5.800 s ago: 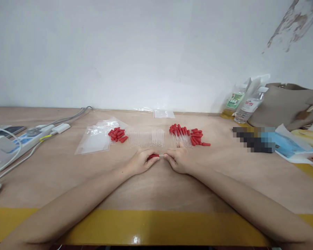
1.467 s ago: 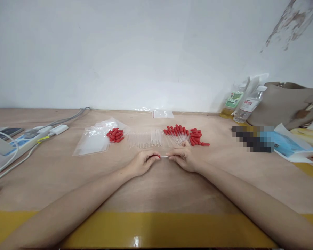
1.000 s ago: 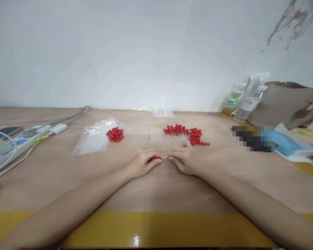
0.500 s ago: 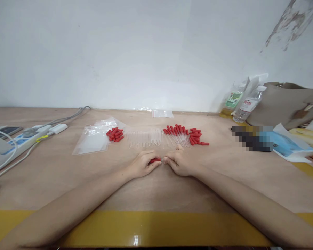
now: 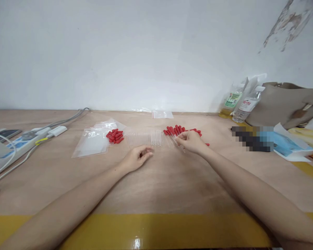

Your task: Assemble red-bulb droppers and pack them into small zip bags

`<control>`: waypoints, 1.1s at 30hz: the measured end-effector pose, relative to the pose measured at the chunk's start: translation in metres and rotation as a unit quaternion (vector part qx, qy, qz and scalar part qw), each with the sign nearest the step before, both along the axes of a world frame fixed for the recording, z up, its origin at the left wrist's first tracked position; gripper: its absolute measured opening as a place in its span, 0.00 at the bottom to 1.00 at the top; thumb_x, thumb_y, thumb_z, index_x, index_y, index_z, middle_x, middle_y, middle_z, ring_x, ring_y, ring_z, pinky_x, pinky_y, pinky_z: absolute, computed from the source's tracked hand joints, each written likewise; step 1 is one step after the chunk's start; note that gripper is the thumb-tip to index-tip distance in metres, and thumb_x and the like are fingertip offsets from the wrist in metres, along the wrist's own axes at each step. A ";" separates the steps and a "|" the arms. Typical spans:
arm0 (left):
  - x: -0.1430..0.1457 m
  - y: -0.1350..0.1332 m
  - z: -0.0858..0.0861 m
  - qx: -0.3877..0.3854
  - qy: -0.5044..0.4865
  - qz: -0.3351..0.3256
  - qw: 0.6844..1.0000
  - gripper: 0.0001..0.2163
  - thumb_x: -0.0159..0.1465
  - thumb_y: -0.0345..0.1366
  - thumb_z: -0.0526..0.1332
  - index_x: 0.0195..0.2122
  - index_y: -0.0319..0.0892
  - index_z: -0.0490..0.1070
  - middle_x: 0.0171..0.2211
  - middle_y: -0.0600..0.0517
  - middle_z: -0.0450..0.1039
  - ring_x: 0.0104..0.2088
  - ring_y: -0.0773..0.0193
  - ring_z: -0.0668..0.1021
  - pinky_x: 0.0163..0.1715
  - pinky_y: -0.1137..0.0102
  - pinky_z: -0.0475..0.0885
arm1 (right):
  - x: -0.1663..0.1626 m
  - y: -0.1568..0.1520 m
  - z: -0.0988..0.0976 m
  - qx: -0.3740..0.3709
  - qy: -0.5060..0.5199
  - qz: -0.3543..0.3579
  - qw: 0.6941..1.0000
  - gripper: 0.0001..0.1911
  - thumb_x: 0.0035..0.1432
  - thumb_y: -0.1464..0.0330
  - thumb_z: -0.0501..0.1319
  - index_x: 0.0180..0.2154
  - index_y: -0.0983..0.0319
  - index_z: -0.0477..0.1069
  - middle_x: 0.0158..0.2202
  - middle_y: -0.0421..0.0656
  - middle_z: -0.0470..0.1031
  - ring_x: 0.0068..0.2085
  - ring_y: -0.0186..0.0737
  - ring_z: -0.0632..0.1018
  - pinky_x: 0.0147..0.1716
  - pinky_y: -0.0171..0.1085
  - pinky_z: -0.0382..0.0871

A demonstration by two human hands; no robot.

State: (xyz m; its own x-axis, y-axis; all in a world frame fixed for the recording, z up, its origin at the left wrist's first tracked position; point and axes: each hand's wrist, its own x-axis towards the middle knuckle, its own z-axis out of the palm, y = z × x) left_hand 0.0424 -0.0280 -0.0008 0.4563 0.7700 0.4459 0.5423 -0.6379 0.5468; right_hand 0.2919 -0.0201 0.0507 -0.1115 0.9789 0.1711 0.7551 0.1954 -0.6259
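My right hand (image 5: 192,141) is over the fan of glass droppers with red rubber bulbs (image 5: 175,130), thumb and fingertips pinched on a dropper at the fan's near side. My left hand (image 5: 137,158) rests on the table with fingers loosely curled, thumb apart, nothing between them. Just beyond it lies a row of thin clear glass tubes (image 5: 144,138). Left of that row is a heap of loose red rubber bulbs (image 5: 114,136). More red bulbs (image 5: 197,131) lie to the right, partly hidden behind my right hand.
Clear plastic bags (image 5: 92,140) lie left of the bulbs. A power strip (image 5: 23,140) with cables is at the far left. On the right stand two bottles (image 5: 247,104), a grey-beige bag (image 5: 284,104) and a blue-and-white packet (image 5: 289,146). A wall (image 5: 146,55) closes the back.
My hands have parted. My right hand has carried the dropper away from my left hand, up and right to the fan. My left hand has let go and loosened its fingers.
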 end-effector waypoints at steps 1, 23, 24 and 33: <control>0.000 0.000 0.000 -0.019 0.019 -0.003 1.000 0.13 0.61 0.42 0.54 0.41 0.41 0.70 0.22 0.56 0.66 0.20 0.73 0.65 0.22 0.77 0.62 | 0.001 0.010 -0.001 0.005 -0.017 -0.047 0.999 0.16 0.51 0.60 0.54 0.20 0.63 0.69 0.19 0.40 0.71 0.23 0.34 0.70 0.24 0.32 0.58; 0.003 -0.002 0.005 -0.058 0.081 -0.012 0.995 0.13 0.61 0.43 0.53 0.41 0.43 0.70 0.16 0.59 0.59 0.19 0.71 0.63 0.22 0.76 0.58 | -0.051 0.034 -0.025 0.013 -0.255 -0.090 0.963 0.16 0.56 0.64 0.49 0.30 0.66 0.72 0.32 0.52 0.75 0.37 0.49 0.74 0.40 0.47 0.53; 0.002 0.000 0.005 -0.049 0.074 0.007 0.996 0.12 0.61 0.43 0.53 0.39 0.43 0.70 0.17 0.59 0.60 0.19 0.71 0.64 0.22 0.75 0.59 | -0.053 0.035 -0.025 0.011 -0.262 -0.088 0.961 0.16 0.56 0.66 0.49 0.30 0.66 0.72 0.32 0.53 0.75 0.36 0.49 0.75 0.40 0.47 0.53; -0.063 0.043 0.028 0.181 0.147 0.426 0.874 0.09 0.57 0.41 0.55 0.31 0.41 0.68 0.33 0.46 0.67 0.39 0.53 0.69 0.40 0.63 0.61 | -0.054 0.032 -0.017 -0.027 -0.206 -0.108 0.972 0.18 0.58 0.63 0.46 0.32 0.68 0.70 0.34 0.56 0.74 0.38 0.52 0.74 0.39 0.47 0.57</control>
State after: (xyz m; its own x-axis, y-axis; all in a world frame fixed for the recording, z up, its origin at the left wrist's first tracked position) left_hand -0.0207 0.0153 0.0269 -0.0777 0.7193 0.6903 0.9881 -0.0367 0.1495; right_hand 0.2378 0.0124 0.0333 0.0502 0.9933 0.1038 0.9636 -0.0209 -0.2664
